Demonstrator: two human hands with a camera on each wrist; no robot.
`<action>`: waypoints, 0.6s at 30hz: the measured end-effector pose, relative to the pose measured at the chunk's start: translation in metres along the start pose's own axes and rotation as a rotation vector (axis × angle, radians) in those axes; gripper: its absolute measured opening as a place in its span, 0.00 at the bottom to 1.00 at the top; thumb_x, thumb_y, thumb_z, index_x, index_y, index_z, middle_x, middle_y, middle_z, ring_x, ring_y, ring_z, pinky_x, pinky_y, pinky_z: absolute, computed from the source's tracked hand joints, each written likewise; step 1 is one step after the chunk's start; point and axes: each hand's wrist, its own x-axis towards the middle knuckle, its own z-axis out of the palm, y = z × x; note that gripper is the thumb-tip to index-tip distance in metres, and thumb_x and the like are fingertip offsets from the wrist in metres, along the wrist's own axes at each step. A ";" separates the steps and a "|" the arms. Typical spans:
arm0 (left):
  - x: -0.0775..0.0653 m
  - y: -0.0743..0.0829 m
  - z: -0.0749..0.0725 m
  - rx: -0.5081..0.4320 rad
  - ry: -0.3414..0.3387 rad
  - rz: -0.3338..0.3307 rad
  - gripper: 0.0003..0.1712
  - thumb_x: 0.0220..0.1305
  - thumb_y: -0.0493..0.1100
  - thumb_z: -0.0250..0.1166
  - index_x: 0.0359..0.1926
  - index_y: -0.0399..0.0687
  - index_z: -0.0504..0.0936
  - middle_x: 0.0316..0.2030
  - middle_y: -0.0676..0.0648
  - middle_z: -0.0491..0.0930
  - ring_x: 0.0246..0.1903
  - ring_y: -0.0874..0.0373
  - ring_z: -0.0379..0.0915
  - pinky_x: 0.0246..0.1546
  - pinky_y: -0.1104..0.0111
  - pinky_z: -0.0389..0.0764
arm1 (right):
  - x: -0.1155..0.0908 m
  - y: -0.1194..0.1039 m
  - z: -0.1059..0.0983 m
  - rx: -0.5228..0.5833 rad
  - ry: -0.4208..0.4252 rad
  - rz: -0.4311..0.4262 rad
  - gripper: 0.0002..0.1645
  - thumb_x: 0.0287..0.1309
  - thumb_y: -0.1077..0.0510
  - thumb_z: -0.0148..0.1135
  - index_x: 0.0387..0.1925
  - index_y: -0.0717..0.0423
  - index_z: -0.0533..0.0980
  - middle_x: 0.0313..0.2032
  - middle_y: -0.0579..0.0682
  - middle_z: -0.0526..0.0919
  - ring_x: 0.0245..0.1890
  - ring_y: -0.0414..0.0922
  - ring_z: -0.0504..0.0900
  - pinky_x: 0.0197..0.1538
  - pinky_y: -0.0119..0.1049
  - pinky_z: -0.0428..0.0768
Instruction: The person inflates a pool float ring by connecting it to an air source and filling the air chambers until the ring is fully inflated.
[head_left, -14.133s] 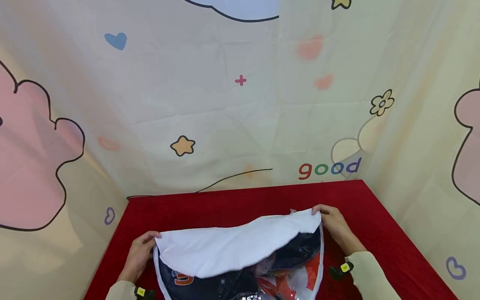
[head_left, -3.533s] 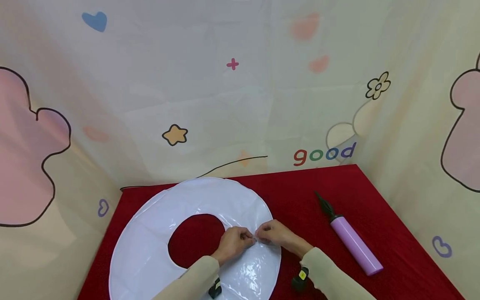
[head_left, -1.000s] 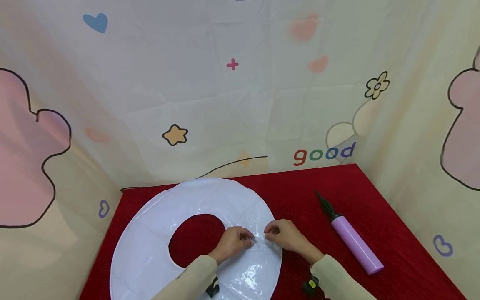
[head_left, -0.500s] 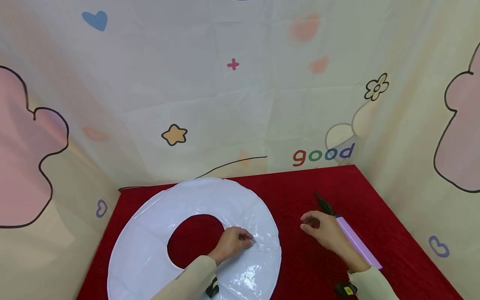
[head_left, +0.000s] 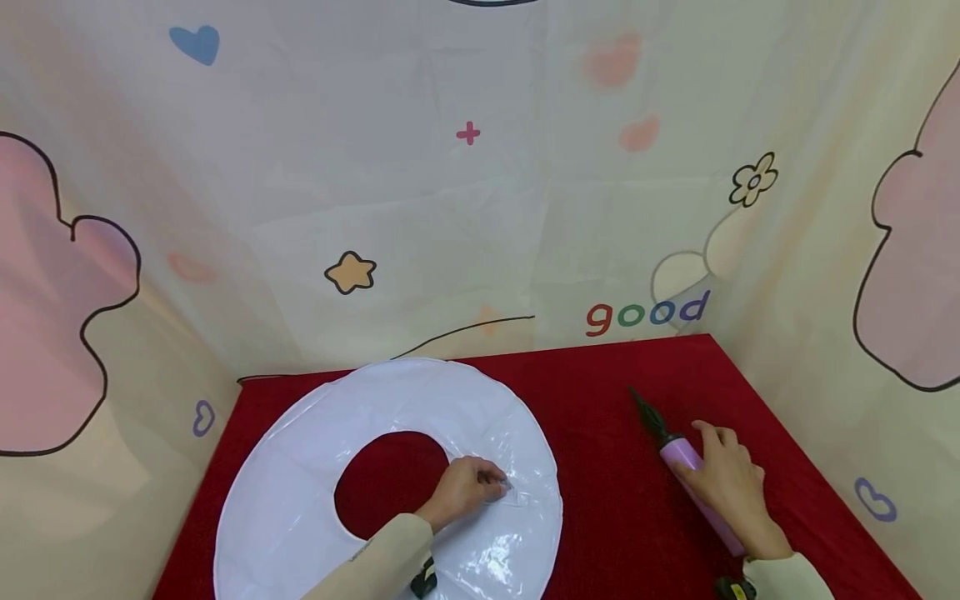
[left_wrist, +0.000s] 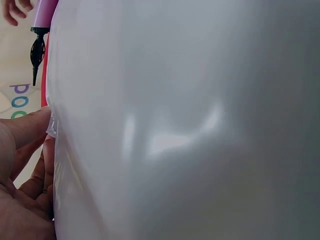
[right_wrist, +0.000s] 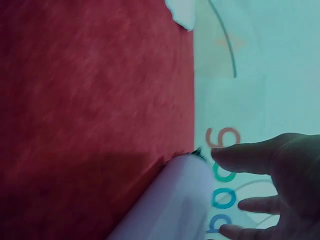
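A white inflatable swim ring (head_left: 300,467) lies flat on the table in the head view. My left hand (head_left: 463,490) is over its right part, pinching the small clear valve (left_wrist: 52,126) between thumb and fingers, as the left wrist view shows. To the right lies a purple hand pump (head_left: 681,452) with a black tapered nozzle (head_left: 651,418), which points away from me. My right hand (head_left: 731,483) hovers over the pump's barrel with its fingers spread. In the right wrist view the thumb and fingers stand apart from the purple barrel (right_wrist: 172,200).
A red cloth (head_left: 600,517) covers the table. Pale printed curtains (head_left: 420,208) hang behind it and at both sides. Red cloth lies between the ring and the pump.
Earlier both hands held up the limp ring, then both were at the valve. Since then my right hand has left the valve and moved right, over the pump. My left hand has stayed.
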 end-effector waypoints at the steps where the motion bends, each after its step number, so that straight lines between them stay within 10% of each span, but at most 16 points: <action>1: 0.000 0.000 0.000 0.002 0.001 0.003 0.05 0.57 0.40 0.71 0.36 0.50 0.88 0.26 0.56 0.81 0.27 0.67 0.71 0.30 0.74 0.74 | 0.000 0.003 0.001 -0.014 -0.017 0.015 0.46 0.54 0.48 0.67 0.66 0.66 0.60 0.59 0.77 0.65 0.50 0.74 0.72 0.38 0.68 0.71; 9: -0.001 -0.002 0.001 -0.011 -0.009 0.010 0.05 0.57 0.40 0.71 0.36 0.50 0.88 0.26 0.56 0.80 0.27 0.67 0.71 0.30 0.75 0.74 | 0.002 0.020 0.014 0.013 -0.177 0.098 0.54 0.51 0.46 0.70 0.66 0.74 0.55 0.50 0.77 0.70 0.38 0.64 0.79 0.33 0.54 0.77; 18: 0.000 0.000 -0.001 0.000 0.002 0.046 0.05 0.56 0.39 0.72 0.35 0.48 0.88 0.26 0.55 0.81 0.26 0.69 0.71 0.30 0.76 0.74 | 0.007 0.023 0.021 -0.041 -0.161 0.068 0.47 0.46 0.55 0.70 0.61 0.75 0.60 0.42 0.73 0.75 0.37 0.64 0.79 0.36 0.58 0.77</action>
